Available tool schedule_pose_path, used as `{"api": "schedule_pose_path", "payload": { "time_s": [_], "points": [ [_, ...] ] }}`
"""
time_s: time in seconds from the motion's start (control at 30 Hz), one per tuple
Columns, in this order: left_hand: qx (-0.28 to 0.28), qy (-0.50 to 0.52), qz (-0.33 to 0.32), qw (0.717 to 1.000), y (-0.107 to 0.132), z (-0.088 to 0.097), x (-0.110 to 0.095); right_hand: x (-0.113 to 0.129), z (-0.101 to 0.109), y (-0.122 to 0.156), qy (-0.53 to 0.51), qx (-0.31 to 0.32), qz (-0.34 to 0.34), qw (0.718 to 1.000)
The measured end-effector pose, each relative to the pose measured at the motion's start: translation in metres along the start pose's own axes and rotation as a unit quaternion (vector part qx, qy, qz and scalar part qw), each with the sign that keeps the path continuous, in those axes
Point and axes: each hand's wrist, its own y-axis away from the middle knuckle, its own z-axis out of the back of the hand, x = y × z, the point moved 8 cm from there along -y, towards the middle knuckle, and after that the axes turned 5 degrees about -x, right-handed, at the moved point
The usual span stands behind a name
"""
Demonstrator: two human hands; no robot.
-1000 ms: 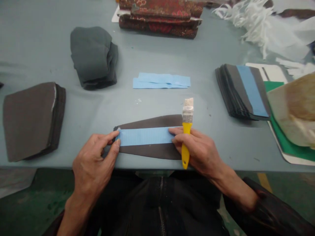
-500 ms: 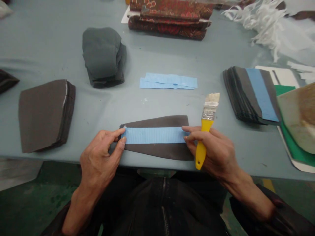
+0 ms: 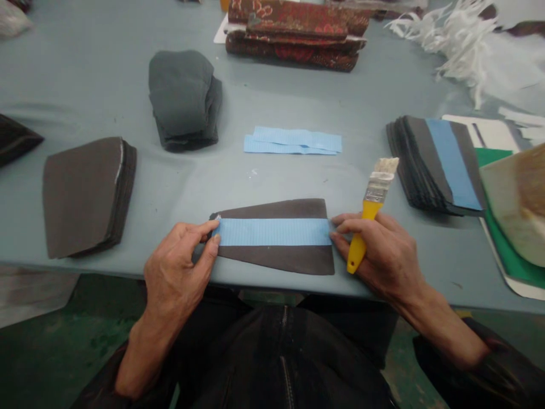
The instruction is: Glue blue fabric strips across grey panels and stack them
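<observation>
A light blue ribbed strip (image 3: 275, 232) lies lengthwise along the middle of a dark grey-brown tapered piece (image 3: 281, 261) at the table's front edge. My left hand (image 3: 179, 267) pinches the strip's left end together with the narrow end of the dark piece. A bit of white shows at that corner. My right hand (image 3: 383, 253) is at the strip's right end, thumb and fingertips close to its edge. A paintbrush with a yellow handle (image 3: 357, 253) is tucked in this hand, its whitish bristles pointing up and away.
More blue strips (image 3: 293, 141) lie beyond the work. Dark pieces are stacked at left (image 3: 83, 199); a grey folded bundle (image 3: 183, 99) sits behind. At right stand a stack topped with a blue strip (image 3: 455, 165) and a pale container (image 3: 519, 204). Patterned rolls (image 3: 293, 54) lie at the back.
My right hand has shifted a little to the right, from on top of the strip's right end to its edge, and the brush has tilted rightward. My left hand keeps its pinch.
</observation>
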Motion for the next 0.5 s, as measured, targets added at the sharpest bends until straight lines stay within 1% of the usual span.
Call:
{"api": "schedule_pose_path", "payload": {
  "time_s": [0.1,0.2,0.33,0.5],
  "points": [
    [-0.008,-0.001,-0.005,1.000,0.000,0.001,-0.001,0.009,0.004,-0.004,-0.045,-0.011,0.000,0.999],
    [-0.009,-0.007,-0.007,1.000,0.001,0.001,-0.002,0.022,-0.001,-0.008,-0.076,0.004,0.024,0.997],
    [-0.018,-0.011,-0.010,1.000,0.000,0.003,-0.003,0.028,-0.011,-0.009,-0.053,0.015,0.044,0.998],
    [-0.024,-0.021,-0.007,0.999,-0.001,0.005,-0.002,0.027,-0.014,-0.007,-0.039,0.000,0.039,0.998]
  ]
}}
